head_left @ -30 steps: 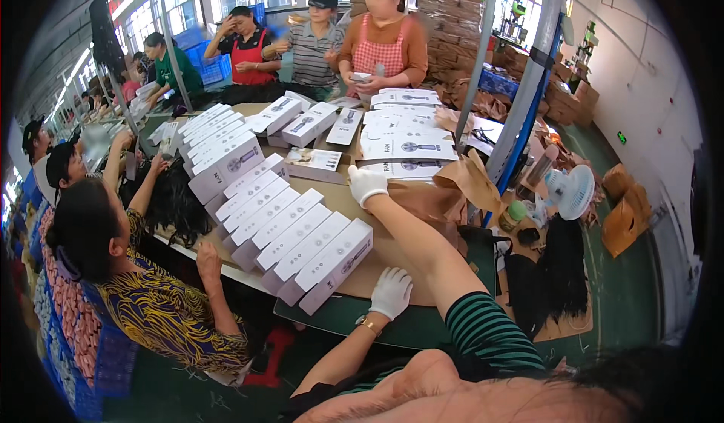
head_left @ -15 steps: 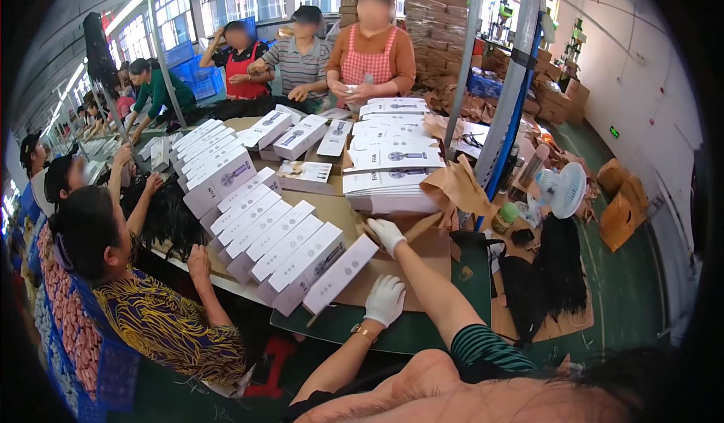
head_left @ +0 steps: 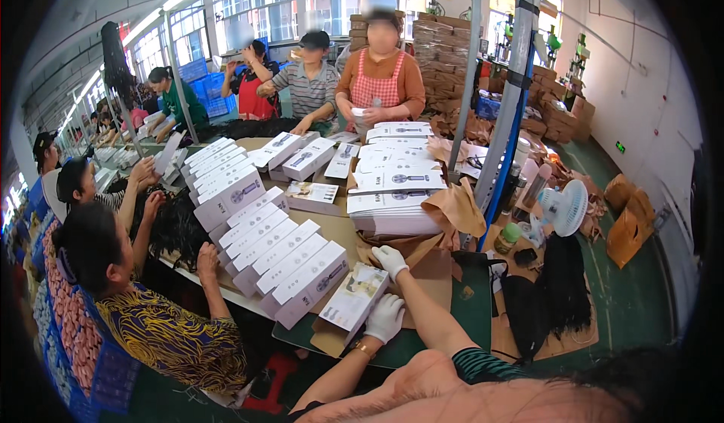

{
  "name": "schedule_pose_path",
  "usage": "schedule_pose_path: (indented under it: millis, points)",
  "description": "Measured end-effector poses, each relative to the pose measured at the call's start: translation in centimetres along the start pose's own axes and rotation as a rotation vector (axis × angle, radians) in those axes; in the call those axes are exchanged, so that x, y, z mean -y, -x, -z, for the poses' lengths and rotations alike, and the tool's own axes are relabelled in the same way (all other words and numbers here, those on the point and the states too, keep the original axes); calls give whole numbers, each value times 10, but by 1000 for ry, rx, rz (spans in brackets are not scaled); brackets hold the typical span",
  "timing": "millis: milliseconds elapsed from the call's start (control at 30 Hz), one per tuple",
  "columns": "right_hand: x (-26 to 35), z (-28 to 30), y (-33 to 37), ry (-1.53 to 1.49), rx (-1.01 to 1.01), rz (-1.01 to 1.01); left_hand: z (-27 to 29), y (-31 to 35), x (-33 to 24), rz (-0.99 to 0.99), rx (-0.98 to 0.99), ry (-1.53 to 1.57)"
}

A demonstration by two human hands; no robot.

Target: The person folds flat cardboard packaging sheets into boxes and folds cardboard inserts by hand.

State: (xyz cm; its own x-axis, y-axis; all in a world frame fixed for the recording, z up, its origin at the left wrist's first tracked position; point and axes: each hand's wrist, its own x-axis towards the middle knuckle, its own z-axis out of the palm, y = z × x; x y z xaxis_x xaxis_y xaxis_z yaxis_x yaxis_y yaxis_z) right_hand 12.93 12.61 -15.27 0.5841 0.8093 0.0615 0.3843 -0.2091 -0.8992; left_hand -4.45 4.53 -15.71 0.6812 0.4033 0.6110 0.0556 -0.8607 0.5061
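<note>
A flat white box (head_left: 353, 299) is held between two gloved hands at the near edge of the table (head_left: 343, 230). The left hand (head_left: 385, 319), in a white glove, is closed on the box's near right corner, and a watch or bracelet is seen at that wrist. The right hand (head_left: 391, 260), also gloved in white, is closed over the box's far right corner. The box is tilted, with its printed face turned up.

Just left of the held box, a row of like white boxes (head_left: 283, 261) is stood side by side, running toward the far left. A brown sheet of paper (head_left: 411, 253) lies beneath and beside the right hand. Farther off, a stack of flat white cartons (head_left: 396, 196) is piled near the table's middle, with a blue post (head_left: 507, 113) standing to its right. A small white fan (head_left: 562, 208) is set on the floor to the right.

At the left, a person in a patterned yellow and blue top (head_left: 170, 336) is seated at the table. At the far end, a person in a red checked apron (head_left: 381, 83) is standing.
</note>
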Motion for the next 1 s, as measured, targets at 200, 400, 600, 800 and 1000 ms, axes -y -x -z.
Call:
schedule_pose_path:
  millis: [200, 400, 600, 800, 1000]
  points:
    - [3, -1, 1, -33, 10, -1, 7, 2, -4, -55, -37, -161]
    - [0, 6, -5, 34, 50, -51, 49, -21, 0, -26, -219, -335]
    - [4, 2, -4, 35, 15, 16, 56, -8, 33, -1, -131, -390]
    - [3, 3, 0, 30, 29, 9, 53, -8, 34, -40, -165, -370]
    - [4, 1, 0, 14, 40, 3, 53, -6, 36, -42, -171, -344]
